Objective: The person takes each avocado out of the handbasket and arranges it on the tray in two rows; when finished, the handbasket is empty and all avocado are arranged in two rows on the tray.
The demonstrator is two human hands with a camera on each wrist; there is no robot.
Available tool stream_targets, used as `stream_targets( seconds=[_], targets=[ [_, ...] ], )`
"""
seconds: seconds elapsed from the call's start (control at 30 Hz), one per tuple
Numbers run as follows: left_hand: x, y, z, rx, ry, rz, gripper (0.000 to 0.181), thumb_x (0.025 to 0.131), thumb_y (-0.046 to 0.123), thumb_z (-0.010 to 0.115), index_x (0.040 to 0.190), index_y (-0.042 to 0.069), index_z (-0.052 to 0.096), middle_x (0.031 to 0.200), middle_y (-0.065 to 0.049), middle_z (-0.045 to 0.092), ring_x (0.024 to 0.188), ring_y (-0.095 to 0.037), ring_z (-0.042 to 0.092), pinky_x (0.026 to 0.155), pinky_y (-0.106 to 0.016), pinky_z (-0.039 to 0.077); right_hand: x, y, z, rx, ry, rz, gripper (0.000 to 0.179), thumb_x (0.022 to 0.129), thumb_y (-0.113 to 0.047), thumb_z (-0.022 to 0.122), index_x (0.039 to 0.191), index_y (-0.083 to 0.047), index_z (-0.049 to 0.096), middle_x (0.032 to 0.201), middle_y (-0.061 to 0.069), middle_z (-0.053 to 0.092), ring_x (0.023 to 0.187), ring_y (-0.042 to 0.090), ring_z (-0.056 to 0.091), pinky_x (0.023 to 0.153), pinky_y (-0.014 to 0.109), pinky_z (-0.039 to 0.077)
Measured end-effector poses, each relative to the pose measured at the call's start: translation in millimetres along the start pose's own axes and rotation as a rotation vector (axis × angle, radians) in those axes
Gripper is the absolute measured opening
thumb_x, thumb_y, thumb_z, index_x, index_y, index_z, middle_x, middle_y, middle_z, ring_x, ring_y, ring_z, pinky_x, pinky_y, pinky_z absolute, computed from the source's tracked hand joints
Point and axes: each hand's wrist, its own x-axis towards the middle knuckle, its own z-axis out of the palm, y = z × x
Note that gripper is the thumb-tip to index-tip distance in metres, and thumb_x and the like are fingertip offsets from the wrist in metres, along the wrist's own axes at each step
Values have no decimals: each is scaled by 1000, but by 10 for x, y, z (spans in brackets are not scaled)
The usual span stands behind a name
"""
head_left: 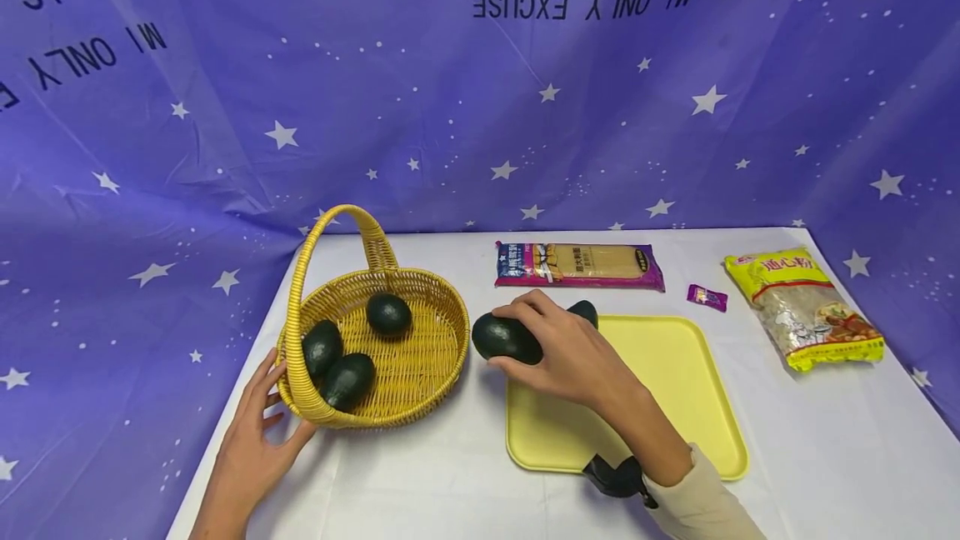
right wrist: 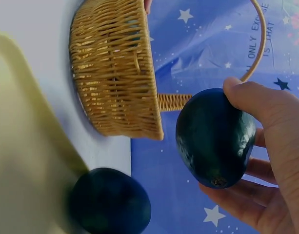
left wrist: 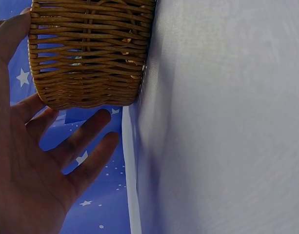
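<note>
My right hand (head_left: 562, 348) grips a dark green avocado (head_left: 506, 338), holding it between the basket and the yellow tray (head_left: 720, 407). A second avocado (head_left: 585, 312) shows behind that hand at the tray's far left corner; the right wrist view has this avocado (right wrist: 110, 201) below the held one. The yellow wicker basket (head_left: 427, 407) with a tall handle stands at the left. Inside are three avocados (head_left: 388, 314), two of them close together by the handle's near side. My left hand (head_left: 255, 440) touches the basket's left end, thumb and fingers spread along its outside.
Behind the tray lies a purple-edged pack of noodles (head_left: 577, 265). To its right are a small purple packet (head_left: 707, 297) and a yellow bag of pasta (head_left: 810, 307). A blue star-printed cloth (head_left: 480, 107) hangs beyond the white table (head_left: 420, 482).
</note>
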Motion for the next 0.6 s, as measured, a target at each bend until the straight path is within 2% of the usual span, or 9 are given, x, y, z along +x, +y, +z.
stream_targets(
  seconds=[0.17, 0.4, 0.6],
  targets=[
    [8, -2, -1, -6, 2, 7, 92, 84, 10, 93, 163, 14, 47, 176, 6, 31, 116, 21, 44, 89, 3, 45, -80, 53, -42, -23, 13, 32, 52, 88, -52, 87, 131, -27, 71, 124, -5, 63, 86, 12, 66, 72, 31, 62],
    [-2, -19, 15, -10, 8, 16, 92, 83, 8, 93, 162, 11, 47, 176, 6, 31, 116, 21, 44, 90, 3, 45, -200, 129, -122, -34, -3, 91, 54, 89, -54, 86, 134, -28, 69, 128, -5, 63, 90, 14, 68, 74, 35, 63],
    [3, -15, 31, -24, 15, 28, 92, 81, 4, 93, 161, 10, 48, 175, 4, 33, 116, 20, 46, 90, 3, 45, -305, 192, -207, -43, 36, 103, 56, 88, -49, 89, 134, -25, 70, 129, -3, 64, 91, 17, 71, 76, 38, 65]
  ],
)
